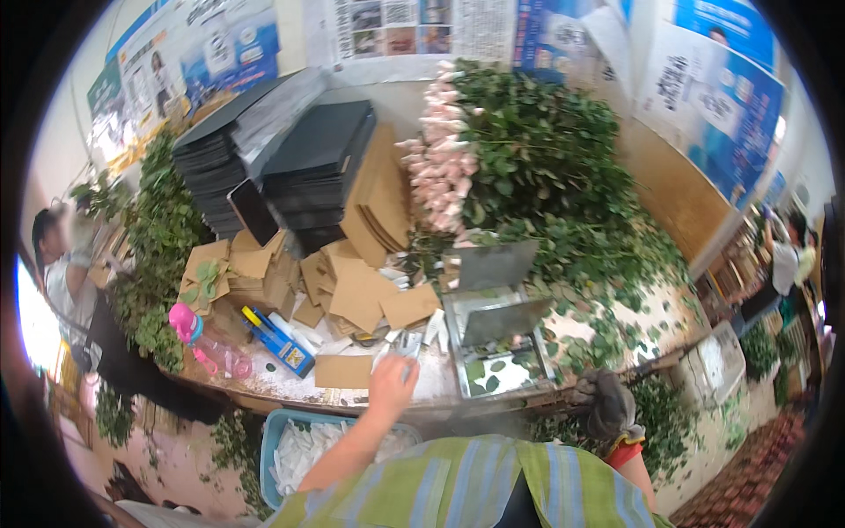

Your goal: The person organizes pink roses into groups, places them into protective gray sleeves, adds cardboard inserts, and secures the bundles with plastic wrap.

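My bare left hand (394, 381) is at the front of the worktable (284, 386), its fingers around a small pale metallic or plastic item (409, 344) too blurred to name. A cardboard piece (343, 371) lies just left of that hand. My right hand (606, 404), in a dark grey work glove with a red cuff, hangs at the table's front edge on the right; its fingers look curled, and whether it holds anything cannot be told. Between the hands stands a metal frame with upright plates (455, 350), with leaves in it.
Pink roses with leafy stems (442, 165) are piled at the back. Cardboard pieces (360, 297), a blue box (280, 343), a pink-capped bottle (221, 356) and a phone (253, 212) lie left. A blue basin (267, 455) of white pieces sits below. People stand at both sides.
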`<state>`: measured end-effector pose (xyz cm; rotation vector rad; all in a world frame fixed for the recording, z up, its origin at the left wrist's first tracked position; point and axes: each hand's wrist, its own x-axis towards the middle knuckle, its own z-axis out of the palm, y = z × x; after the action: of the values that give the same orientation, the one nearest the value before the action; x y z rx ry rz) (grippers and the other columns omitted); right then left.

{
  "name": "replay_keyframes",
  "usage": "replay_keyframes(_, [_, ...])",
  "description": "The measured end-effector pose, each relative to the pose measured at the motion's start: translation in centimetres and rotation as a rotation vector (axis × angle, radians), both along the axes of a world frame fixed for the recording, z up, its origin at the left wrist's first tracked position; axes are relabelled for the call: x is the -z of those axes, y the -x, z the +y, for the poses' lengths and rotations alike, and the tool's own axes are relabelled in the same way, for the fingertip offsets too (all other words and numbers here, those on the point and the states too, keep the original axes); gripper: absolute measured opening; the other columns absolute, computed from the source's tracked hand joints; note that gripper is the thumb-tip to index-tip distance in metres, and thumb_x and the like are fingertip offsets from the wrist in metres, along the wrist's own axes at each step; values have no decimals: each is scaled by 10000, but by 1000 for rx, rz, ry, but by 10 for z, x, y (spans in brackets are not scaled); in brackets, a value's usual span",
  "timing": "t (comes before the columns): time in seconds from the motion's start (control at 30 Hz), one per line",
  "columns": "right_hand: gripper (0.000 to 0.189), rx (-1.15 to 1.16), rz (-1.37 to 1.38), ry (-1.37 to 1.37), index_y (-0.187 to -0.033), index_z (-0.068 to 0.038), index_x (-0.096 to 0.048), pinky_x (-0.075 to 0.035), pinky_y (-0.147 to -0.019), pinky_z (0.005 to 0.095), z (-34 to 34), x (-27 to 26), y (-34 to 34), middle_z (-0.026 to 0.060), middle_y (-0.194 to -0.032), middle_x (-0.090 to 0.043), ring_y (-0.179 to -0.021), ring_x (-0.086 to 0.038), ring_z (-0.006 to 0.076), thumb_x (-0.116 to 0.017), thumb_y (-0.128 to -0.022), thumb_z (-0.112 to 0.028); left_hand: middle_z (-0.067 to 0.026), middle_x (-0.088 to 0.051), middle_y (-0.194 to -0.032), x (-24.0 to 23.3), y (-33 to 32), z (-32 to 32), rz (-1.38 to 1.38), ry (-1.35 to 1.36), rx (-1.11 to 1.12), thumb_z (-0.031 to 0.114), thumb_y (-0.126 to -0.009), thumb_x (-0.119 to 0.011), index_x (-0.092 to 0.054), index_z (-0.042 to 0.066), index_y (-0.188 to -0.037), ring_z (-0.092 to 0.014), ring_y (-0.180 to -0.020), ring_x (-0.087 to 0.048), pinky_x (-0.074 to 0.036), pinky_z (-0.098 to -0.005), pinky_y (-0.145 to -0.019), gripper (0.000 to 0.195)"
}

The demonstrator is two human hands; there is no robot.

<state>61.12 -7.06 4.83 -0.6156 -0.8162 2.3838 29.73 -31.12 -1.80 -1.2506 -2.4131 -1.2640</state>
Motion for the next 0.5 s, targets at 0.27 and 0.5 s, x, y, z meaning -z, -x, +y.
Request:
replay_keyframes(0.27, [280, -116, -421, -379, -1053, 64, -588, -590, -677, 337, 70, -108, 133, 148, -823, -665, -691, -677, 255, -612, -887, -160, -181, -515, -1295, 32, 131, 107, 357, 621, 45, 243, -722, -784, -529, 67, -1296, -343, -1197, -479, -400, -456, -1007, 652])
replay_keyframes(0.5, [346, -624, -433, -798, -1135, 72, -606, -541, -850, 320, 106, -164, 245, 111, -1036, -654, -926, -656, 201, -609, -922, -200, -204, -433, -1359, -4, 111, 93, 52, 586, 60, 250, -698, -809, -380, 84, -1443, -357, -1263, -422, -363, -454, -1064, 876])
